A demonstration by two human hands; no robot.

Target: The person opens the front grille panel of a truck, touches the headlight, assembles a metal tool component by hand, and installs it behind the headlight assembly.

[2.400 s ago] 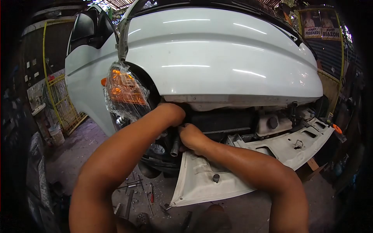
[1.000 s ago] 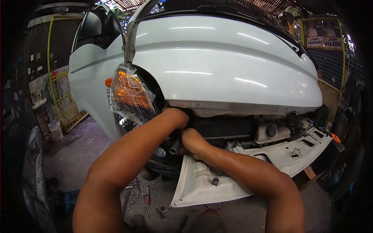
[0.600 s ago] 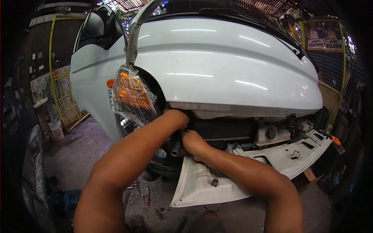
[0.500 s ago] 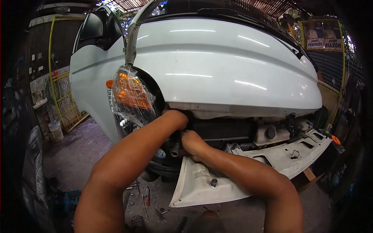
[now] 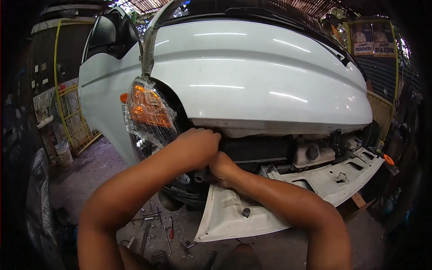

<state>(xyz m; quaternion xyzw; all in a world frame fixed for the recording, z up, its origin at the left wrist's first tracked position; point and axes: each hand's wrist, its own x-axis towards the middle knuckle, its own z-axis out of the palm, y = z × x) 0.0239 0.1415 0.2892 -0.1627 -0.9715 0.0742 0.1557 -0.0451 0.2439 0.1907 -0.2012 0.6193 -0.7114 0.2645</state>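
Both my hands are in the opening under the front edge of a white van's panel [image 5: 270,96], beside the wrapped headlight [image 5: 148,108]. My left hand [image 5: 200,143] shows its back and knuckles, with the fingers curled away from me around something out of sight. Just below it, my right hand [image 5: 221,165] reaches in with its wrist bent; its fingers are hidden behind the left hand and the dark parts. A short metal tube end [image 5: 199,177] sticks out beneath the hands. Clear plastic film covers the headlight and its orange lens.
A detached white panel [image 5: 270,220] leans out below the opening, under my right forearm. Behind it sits a whitish reservoir with a black cap [image 5: 312,154]. On the floor lie a red-handled screwdriver [image 5: 171,229] and several other tools. A yellow metal frame [image 5: 74,108] stands at left.
My left hand has drawn back a little out of the opening, so its back and knuckles now show. Its elbow has moved left and down. The right hand has barely moved.
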